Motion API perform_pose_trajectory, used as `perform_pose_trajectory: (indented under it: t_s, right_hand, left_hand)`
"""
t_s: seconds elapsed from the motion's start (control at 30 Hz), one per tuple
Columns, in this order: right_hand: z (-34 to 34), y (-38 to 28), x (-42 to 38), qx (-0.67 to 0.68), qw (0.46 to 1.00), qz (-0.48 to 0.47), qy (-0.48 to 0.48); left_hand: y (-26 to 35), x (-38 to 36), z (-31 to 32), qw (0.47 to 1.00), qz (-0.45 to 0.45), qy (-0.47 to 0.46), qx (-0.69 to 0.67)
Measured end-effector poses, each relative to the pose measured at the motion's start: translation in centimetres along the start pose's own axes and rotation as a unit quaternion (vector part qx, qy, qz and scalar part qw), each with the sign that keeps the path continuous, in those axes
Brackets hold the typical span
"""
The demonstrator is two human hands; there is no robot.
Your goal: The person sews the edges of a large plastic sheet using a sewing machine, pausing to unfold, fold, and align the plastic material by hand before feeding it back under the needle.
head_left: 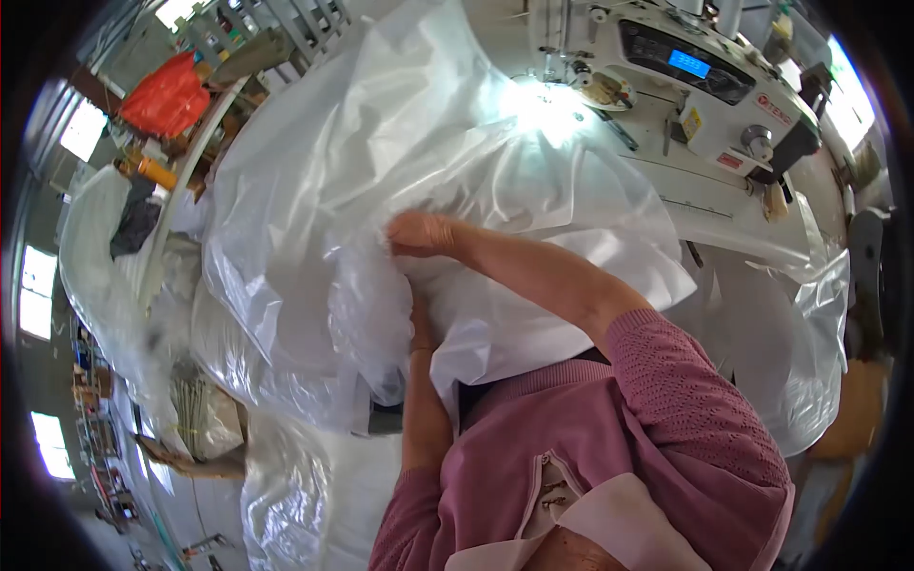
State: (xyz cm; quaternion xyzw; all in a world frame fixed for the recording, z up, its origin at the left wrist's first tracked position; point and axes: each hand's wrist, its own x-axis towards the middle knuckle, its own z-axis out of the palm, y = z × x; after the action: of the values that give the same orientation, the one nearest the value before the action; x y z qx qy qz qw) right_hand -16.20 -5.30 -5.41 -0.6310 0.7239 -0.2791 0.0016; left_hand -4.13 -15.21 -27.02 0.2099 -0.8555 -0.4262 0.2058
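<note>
1. Right hand (419, 231), at the frame's centre, is curled with its fingers pinching a fold of the clear plastic sheeting (314, 190).
2. Left hand (417, 319) lies just below it, mostly buried in the sheeting, so I cannot tell its grip.
3. Sheeting is heaped over the counter (709, 205), spreading from centre to upper left, near the sewing machine (685, 67) at upper right.
4. Judged step: gathering and arranging the sheeting. A further pull seemingly calls for a firm two-handed hold.
</note>
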Motion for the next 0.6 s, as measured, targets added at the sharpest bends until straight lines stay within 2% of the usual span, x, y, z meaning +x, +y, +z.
perform_pose_trajectory:
  t_s: [0.03,0.1,0.17,0.3,0.33,0.37,0.43,0.47,0.53,0.57,0.6]
  right_hand:
    - [-1.8,-0.2,0.5,-0.006,0.999,-0.026,0.036]
    - [-6.4,-0.3,1.6,-0.098,0.994,-0.001,0.053]
    - [-12.6,-3.0,2.2,-0.206,0.972,0.103,0.040]
    - [-18.4,-5.7,0.0,-0.227,0.949,0.217,0.038]
    - [-17.3,-4.6,-1.0,-0.226,0.948,0.165,0.149]
    - [-16.4,-3.9,-1.6,-0.226,0.945,0.176,0.155]
    - [-14.9,-2.9,-2.5,0.030,0.950,0.157,0.268]
    - [-14.0,-2.2,-2.8,0.026,0.948,0.159,0.275]
    - [-11.5,-0.9,-3.4,-0.132,0.940,0.055,0.310]
    - [-10.2,-0.8,-3.6,-0.133,0.938,0.054,0.316]
    - [-9.7,-1.2,-3.8,-0.154,0.955,0.116,0.227]
  left_hand:
    - [1.4,0.8,-2.1,0.999,-0.007,0.035,-0.041]
    - [4.5,3.6,-6.6,0.994,0.011,0.091,-0.064]
    - [7.1,7.2,-11.5,0.988,0.046,0.134,-0.054]
    - [11.4,14.5,-19.9,0.980,0.092,0.174,0.004]
    - [12.2,16.2,-21.4,0.980,0.097,0.175,0.019]
    - [13.2,17.7,-22.5,0.981,0.095,0.165,0.033]
    - [14.4,20.1,-24.0,0.985,0.078,0.144,0.055]
    - [14.9,21.0,-24.5,0.987,0.069,0.131,0.062]
    - [15.7,22.2,-24.9,0.991,0.046,0.102,0.076]
    - [16.1,22.4,-25.1,0.992,0.036,0.090,0.081]
    - [17.0,22.3,-25.2,0.993,0.026,0.079,0.083]
